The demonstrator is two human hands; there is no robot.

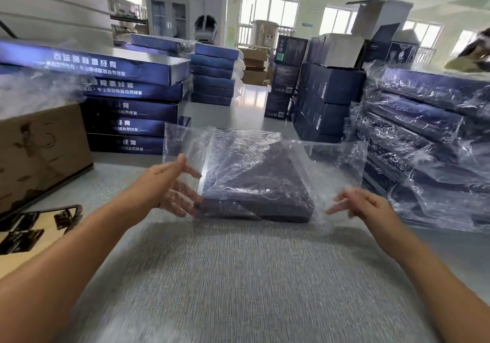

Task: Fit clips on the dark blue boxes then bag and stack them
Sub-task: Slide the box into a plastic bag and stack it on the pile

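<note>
1. Grey work mat (238, 276) fills the near table in a warehouse.
2. One dark blue box (254, 183) lies mid-table inside a clear bag (331, 157).
3. Left hand (169, 189) and right hand (363, 205) flank it, fingers loosely spread, pinching nothing.
4. Bagged stack (424, 144) stands right; unbagged stack (127, 109) far left awaits.

A: What colour is the box (254, 181) on the table?
B: Dark blue, inside a clear, glossy plastic bag (265, 157).
A: And the table (238, 276)?
B: Pale grey with a fine woven fleck.
A: Anything to the left?
B: A stack of boxes (127, 99), dark blue with white lettering, beside a plain brown carton (42, 152).
A: To the right?
B: Dark blue bagged boxes (424, 136) under shiny clear film.
</note>
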